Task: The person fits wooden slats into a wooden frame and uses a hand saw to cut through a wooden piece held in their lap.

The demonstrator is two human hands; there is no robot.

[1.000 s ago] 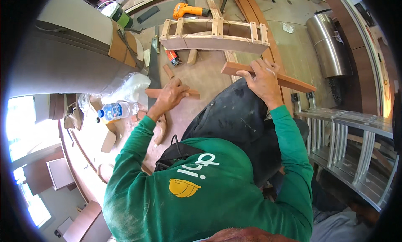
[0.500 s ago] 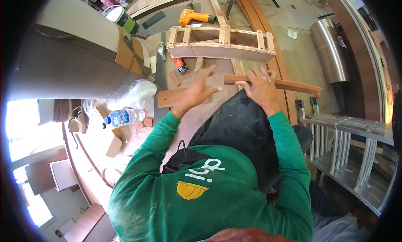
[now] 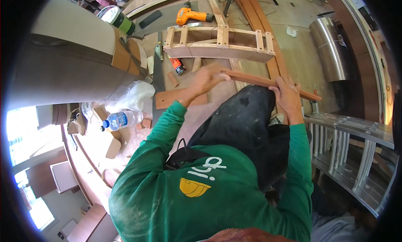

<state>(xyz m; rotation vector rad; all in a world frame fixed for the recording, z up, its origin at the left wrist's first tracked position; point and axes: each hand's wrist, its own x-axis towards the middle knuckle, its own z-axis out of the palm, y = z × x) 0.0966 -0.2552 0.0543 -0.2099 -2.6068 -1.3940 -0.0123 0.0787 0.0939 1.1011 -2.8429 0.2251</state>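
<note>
A narrow reddish-brown wooden strip [image 3: 253,79] spans between my two hands above my dark-trousered knee. My right hand [image 3: 288,92] is wrapped around it towards its right end. At its left end, my left hand [image 3: 208,79] closes thumb and fingers on the wood; motion blurs part of that hand. Under my left wrist lies a flat brown board [image 3: 167,98] with a small hole. Just beyond the strip stands a long wooden frame [image 3: 222,51] with pale crosspieces.
An orange drill [image 3: 192,17] lies behind the frame. A red-and-black can [image 3: 178,66] and a small wood offcut [image 3: 172,79] are near my left hand. A water bottle [image 3: 121,119] lies at left. An aluminium ladder [image 3: 349,126] and a metal cylinder [image 3: 331,49] are at right.
My left hand has moved right and taken hold of the strip's left end. My right hand has shifted right along the strip, towards its right end.
</note>
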